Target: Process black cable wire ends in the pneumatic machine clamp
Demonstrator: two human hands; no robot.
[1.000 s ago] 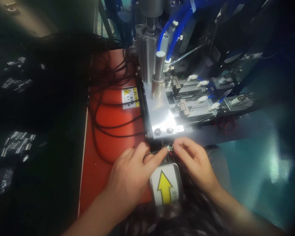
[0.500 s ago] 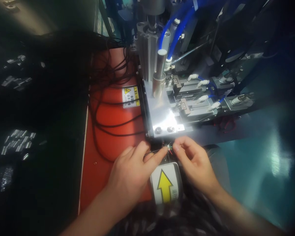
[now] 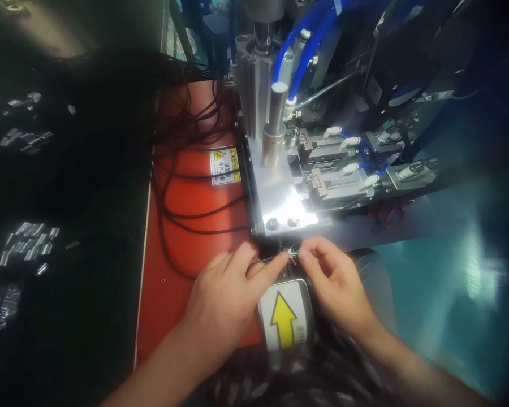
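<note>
Thin coloured wires (image 3: 292, 254), splayed from the end of a black cable (image 3: 261, 262), are seen just beyond the left thumb tip, between both hands. The cable is held under the thumb by the left hand (image 3: 224, 294). Thumb and forefinger of the right hand (image 3: 333, 277) are brought close at the wire ends; whether a strand is pinched cannot be told. Red tabletop (image 3: 163, 311) at left, teal floor (image 3: 441, 282) at right. Space ahead is blocked by a metal plate (image 3: 275, 195); yellow-arrow label (image 3: 283, 322) is seen below, partly shadowed.
</note>
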